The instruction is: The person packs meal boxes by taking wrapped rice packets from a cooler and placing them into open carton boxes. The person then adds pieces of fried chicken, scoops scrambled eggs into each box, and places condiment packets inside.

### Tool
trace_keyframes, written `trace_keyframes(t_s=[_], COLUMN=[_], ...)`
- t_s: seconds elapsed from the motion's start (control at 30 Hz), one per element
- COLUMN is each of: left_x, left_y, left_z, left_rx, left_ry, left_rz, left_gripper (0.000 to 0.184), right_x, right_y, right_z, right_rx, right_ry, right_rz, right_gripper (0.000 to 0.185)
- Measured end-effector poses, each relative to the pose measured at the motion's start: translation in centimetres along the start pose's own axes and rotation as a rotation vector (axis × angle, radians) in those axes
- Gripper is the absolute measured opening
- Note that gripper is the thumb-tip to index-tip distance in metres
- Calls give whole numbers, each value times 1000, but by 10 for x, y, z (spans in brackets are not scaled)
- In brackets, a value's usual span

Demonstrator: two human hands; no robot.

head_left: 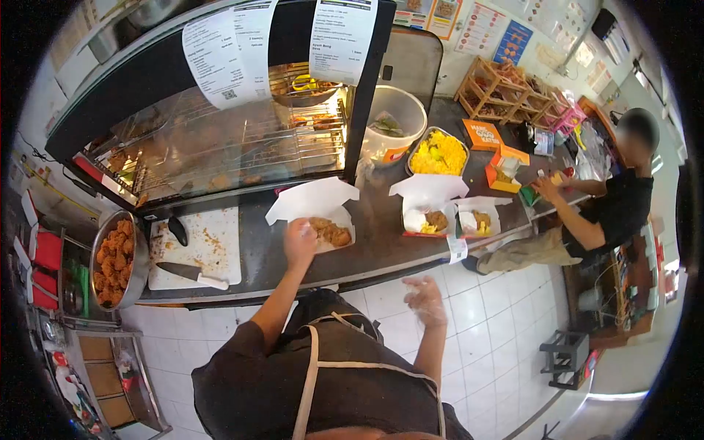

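My left hand (299,240) is at the left side of an open white takeaway box (314,199), its fingers curled beside the pieces of fried chicken (334,233) in it. What those fingers grip, if anything, is hidden. My right hand (427,299) is raised over the floor in front of the counter, fingers apart and holding nothing; it seems to wear a clear plastic glove. Further right on the counter stand two more open boxes, one box (429,187) larger than the other box (490,202), both with chicken and yellow and white food inside.
At left are a metal bowl of fried chicken (138,275), a white cutting board (224,220) and a knife (192,274). A glass warming cabinet (220,139) stands behind. A tray of yellow rice (438,154) and a white bucket (402,103) are beside it. A co-worker (620,213) handles something at right.
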State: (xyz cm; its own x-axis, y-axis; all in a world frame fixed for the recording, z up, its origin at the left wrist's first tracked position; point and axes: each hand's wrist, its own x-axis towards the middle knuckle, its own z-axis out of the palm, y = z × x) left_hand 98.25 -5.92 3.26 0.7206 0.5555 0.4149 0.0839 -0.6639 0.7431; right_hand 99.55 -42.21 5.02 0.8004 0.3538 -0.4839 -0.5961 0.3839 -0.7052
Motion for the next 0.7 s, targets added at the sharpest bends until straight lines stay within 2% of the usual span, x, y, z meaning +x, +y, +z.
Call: trace_keyframes(t_s=[0.03,0.1,0.13,0.2,0.23,0.3,0.33,0.4,0.43,0.47,0.5,0.53,0.57,0.6,0.63,0.67,0.7], left_x=[-4,-22,-32,-43,-46,-57,-62,-77,-85,-93,-98,-104,-109,-116,-123,-123,-125], left_y=[-14,-59,-70,-90,-91,-83,-82,-81,-75,-66,-57,-48,-39,-30,-20,-13,-9], left_z=[-4,11,17,23,28,43,52,66,71,77,86,92,96,99,101,106,113], left_rx=[211,400,412,138,140,184,191,259,275,306,332,339,281,225,234,84,-73], left_ry=[249,438,433,-120,-106,74,97,63,84,113,141,148,90,13,-28,80,176], left_rz=[44,-130,-141,-597,-613,-410,-430,-450,-466,-457,-443,-456,-554,-645,-640,-577,-519], left_gripper=[25,25,25,29,29,34,34,34,34,35,36,36,38,41,41,42,45], right_x=[4,15,20,37,50,91,119,176,215,242,267,305,344,405,455,491,511], right_y=[-27,-86,-111,-166,-189,-235,-260,-288,-300,-310,-321,-324,-328,-313,-314,-304,-306], right_z=[5,14,18,27,33,42,49,60,53,55,60,45,28,-16,-39,-70,-89], right_rx=[-45,-97,-95,-239,-230,-288,-351,-730,-866,-870,-1750,-1946,-2140,-1637,-2119,-2103,-2086], right_ry=[-68,-142,-146,-211,-205,-172,-148,-44,-68,-95,-325,-316,-310,-68,-102,35,82], right_rz=[-99,-232,-256,-346,-366,-361,-339,-395,-379,-368,-603,-630,-663,-480,-486,-544,-492], right_gripper=[40,35,33,34,35,36,37,48,35,35,31,28,25,25,38,30,30])
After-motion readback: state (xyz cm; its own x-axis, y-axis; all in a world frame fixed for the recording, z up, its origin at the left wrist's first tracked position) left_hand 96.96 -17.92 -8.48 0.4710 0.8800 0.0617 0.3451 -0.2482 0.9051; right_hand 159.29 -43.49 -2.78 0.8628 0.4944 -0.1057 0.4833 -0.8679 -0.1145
